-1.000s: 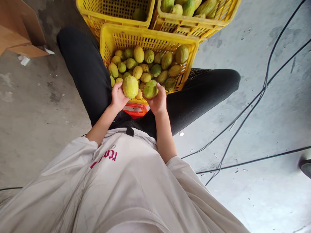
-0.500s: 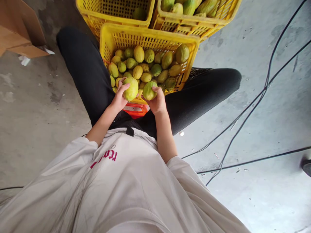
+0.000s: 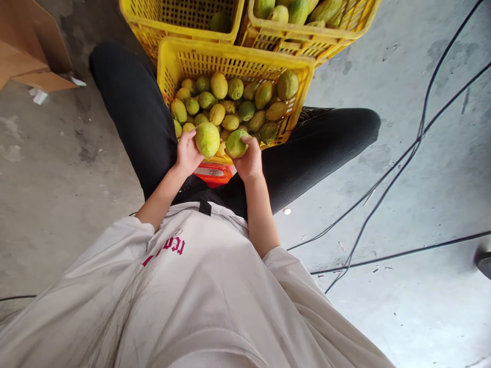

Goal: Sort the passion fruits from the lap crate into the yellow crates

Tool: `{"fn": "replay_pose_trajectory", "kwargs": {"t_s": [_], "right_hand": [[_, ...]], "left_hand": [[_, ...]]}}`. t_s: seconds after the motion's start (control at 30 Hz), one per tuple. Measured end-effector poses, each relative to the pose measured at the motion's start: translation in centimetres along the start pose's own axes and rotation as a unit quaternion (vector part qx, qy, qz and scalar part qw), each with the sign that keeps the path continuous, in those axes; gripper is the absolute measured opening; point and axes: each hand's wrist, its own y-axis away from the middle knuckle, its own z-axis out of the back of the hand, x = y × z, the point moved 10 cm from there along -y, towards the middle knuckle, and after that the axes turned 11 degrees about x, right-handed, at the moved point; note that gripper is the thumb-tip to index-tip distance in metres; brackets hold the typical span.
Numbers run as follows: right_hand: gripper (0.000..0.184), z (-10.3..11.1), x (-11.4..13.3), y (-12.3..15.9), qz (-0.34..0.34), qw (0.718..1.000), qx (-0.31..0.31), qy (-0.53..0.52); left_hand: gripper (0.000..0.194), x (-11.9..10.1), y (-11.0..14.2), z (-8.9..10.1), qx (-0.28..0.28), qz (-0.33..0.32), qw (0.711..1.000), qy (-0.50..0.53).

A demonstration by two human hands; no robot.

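Note:
My left hand (image 3: 187, 155) holds a round yellow-green papaya (image 3: 207, 139), its thumb at the fruit's left edge and the other fingers mostly hidden beneath. A second, slightly smaller and greener papaya (image 3: 236, 144) is gripped in my right hand (image 3: 249, 159), thumb across its upper right side. The two fruits are side by side with a small gap between them, above the near edge of a yellow plastic crate (image 3: 238, 51). Inside that crate lie many more green and yellow papayas (image 3: 246, 110), several partly covered by my hands and the held fruits.
Behind stand two more yellow crates: the left crate (image 3: 180, 28) has a dark green fruit in it, the right crate (image 3: 299, 33) holds longer papayas. My legs straddle the front crate. A red plastic object (image 3: 215, 176), cardboard box (image 3: 34, 46) and black cables (image 3: 418, 138) are around.
My left thumb has slid back from the top of its papaya to the side, and the fruit has turned slightly. My right hand and its papaya are almost unmoved.

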Motion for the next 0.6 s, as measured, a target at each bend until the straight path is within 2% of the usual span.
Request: {"fn": "replay_pose_trajectory", "kwargs": {"t_s": [0.07, 0.17, 0.27, 0.37, 0.53, 0.6], "right_hand": [[0.019, -0.2, 0.2, -0.1, -0.001, 1.0, 0.002, -0.018], [0.024, -0.8, 0.3, -0.1, 0.004, 0.999, 0.03, -0.036], [0.029, -1.1, 0.1, -0.1, 0.0, 0.998, 0.049, -0.032], [0.032, -0.9, -0.3, 0.0, -0.01, 0.999, 0.042, -0.014], [0.037, -0.5, -0.3, 0.2, -0.009, 0.999, 0.034, 0.019], [0.04, -0.5, -0.2, 0.3, -0.004, 0.999, 0.035, 0.03]], "left_hand": [[0.039, 0.2, -0.2, 0.3, -0.004, 0.009, 1.0, -0.002], [0.037, 0.2, -0.3, 0.5, 0.004, 0.007, 1.0, -0.013], [0.026, 0.0, -0.2, 0.8, 0.002, -0.009, 1.0, -0.018], [0.006, -0.3, -0.1, 0.8, -0.008, -0.028, 0.999, -0.021], [0.009, -0.2, -0.2, 0.7, -0.012, -0.024, 0.999, -0.027], [0.018, -0.1, -0.3, 0.7, -0.01, -0.017, 0.999, -0.036]]}}
